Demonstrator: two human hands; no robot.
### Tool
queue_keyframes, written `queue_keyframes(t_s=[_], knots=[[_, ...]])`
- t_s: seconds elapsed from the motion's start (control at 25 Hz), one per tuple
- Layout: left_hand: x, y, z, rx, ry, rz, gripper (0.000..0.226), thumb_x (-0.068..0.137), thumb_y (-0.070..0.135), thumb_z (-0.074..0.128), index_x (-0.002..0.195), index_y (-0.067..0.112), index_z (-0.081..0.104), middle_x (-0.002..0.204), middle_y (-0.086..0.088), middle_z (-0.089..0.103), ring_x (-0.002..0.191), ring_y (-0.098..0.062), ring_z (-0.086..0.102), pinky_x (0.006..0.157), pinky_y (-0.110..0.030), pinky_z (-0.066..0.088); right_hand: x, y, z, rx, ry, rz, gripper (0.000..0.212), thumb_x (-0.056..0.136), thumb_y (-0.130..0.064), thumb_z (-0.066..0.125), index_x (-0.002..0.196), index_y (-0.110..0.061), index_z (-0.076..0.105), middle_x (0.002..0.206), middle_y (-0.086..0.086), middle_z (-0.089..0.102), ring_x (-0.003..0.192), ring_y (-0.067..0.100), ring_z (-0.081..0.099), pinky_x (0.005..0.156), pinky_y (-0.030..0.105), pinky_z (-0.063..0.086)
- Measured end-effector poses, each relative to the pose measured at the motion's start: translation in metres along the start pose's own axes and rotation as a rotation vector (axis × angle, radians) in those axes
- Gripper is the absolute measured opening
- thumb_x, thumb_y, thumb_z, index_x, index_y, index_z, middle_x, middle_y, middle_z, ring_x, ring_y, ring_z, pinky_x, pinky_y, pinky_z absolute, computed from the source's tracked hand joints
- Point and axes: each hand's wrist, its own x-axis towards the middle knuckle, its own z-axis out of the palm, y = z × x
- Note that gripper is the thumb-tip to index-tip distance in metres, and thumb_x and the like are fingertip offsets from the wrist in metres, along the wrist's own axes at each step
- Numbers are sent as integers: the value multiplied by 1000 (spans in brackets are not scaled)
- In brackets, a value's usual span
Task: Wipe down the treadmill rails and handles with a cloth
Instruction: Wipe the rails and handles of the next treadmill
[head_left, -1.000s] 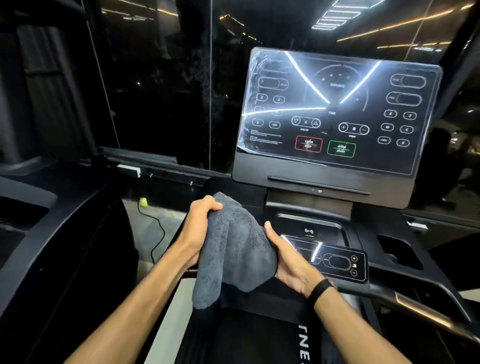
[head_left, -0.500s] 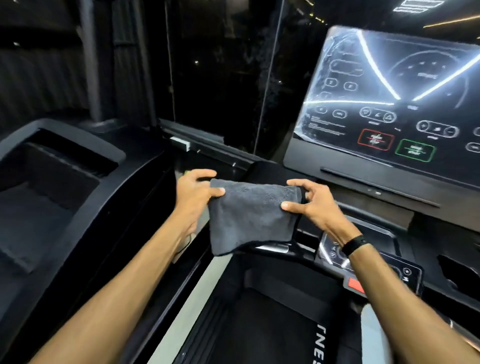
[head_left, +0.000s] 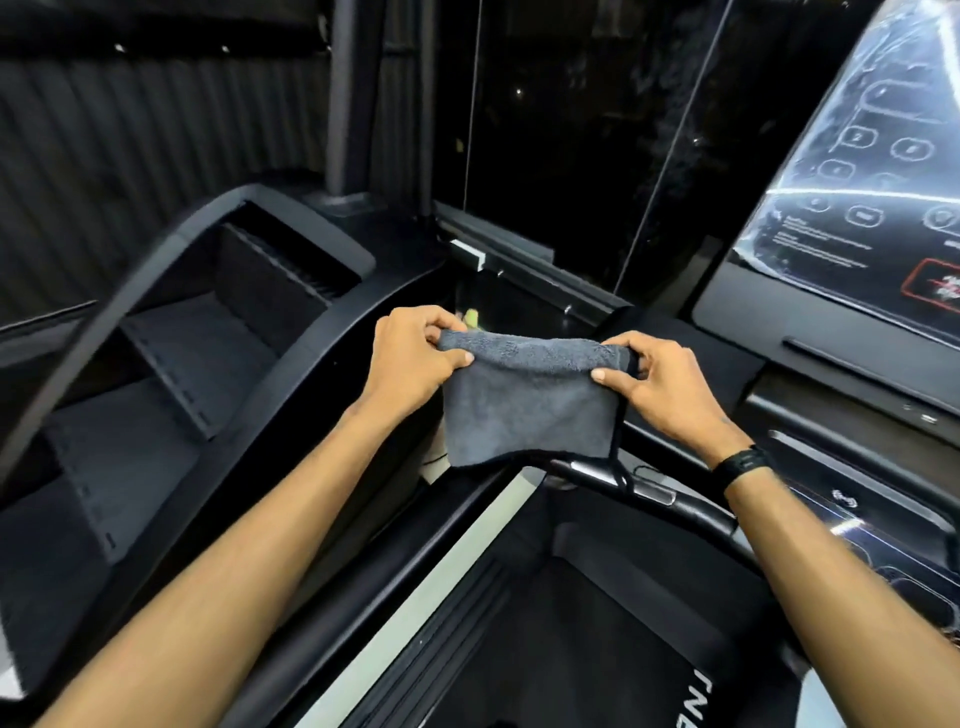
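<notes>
The grey cloth (head_left: 530, 400) hangs folded in the air, top edge stretched level, bottom edge just above the treadmill handle (head_left: 644, 488). The left hand (head_left: 415, 358) and right hand (head_left: 660, 384) each pinch an upper corner. The console screen (head_left: 872, 171) stands to the right.

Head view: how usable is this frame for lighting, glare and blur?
Head view: dim room; console screen streaked with white glare; neighbouring machine at the left edge motion-smeared, with wide-angle bending; grey cloth and both the left hand and right hand are sharp and adequately lit.
</notes>
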Motion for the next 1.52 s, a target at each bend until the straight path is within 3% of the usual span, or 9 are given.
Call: queue_keyframes(t_s=[0.16,0.4,0.72,0.92,1.04,1.16,1.32,1.4,1.52], knots=[[-8,-8,-6,66,27,22,15,72,12,84,81,18,74,73,4,71,69,-11,67,72,-34,57,0,-1,12,0,21,-12,22,83,-41,73,104,-37,66,92,-12,72,88,16,68,82,49,56],[-28,-19,-11,84,8,44,13,75,15,80,82,23,71,78,8,67,69,-7,60,70,-33,55,-17,-8,30,22,138,-13,19,86,-36,73,104,-31,67,87,-11,72,78,15,67,76,47,56],[-38,-22,-26,8,-1,86,13,81,16,75,92,23,73,83,9,67,76,-9,60,75,-31,54,-48,-36,19,99,234,88,18,83,-32,79,100,-29,71,88,-15,74,87,3,70,83,41,58],[-40,-9,-32,-12,-104,115,11,85,13,72,95,18,73,78,7,64,64,8,53,65,-9,47,-79,-46,6,-1,239,146,17,87,-42,72,88,-26,68,77,-13,69,76,7,65,74,42,56],[-50,-1,-37,-30,-144,144,13,85,9,72,96,16,74,81,7,67,65,11,54,65,-5,45,-102,-54,-2,12,210,173,22,86,-44,72,89,-22,70,77,-9,71,74,10,66,72,43,57],[-70,6,-46,-69,-149,153,15,81,2,74,90,15,73,74,12,64,59,11,54,61,-5,45,-134,-69,-7,75,209,202,15,83,-29,80,89,-19,71,85,-8,74,80,8,71,76,38,59],[-109,8,-66,-1,-173,186,19,77,0,77,88,15,75,67,15,58,52,10,51,58,-7,42,-197,-90,4,-129,197,168,21,77,-40,83,78,-31,63,75,-11,65,74,14,61,69,36,50],[-130,5,-75,93,-196,210,17,77,2,77,89,15,76,67,15,58,50,5,50,58,-13,39,-233,-99,17,-174,181,165,26,77,-41,82,72,-30,59,80,-8,61,80,17,56,71,37,47],[-165,-5,-85,204,-300,260,13,77,2,75,85,13,75,70,5,65,60,-4,57,59,-16,43,-297,-114,46,38,112,263,32,77,-40,82,73,-18,59,83,-1,67,84,20,62,78,42,49]])
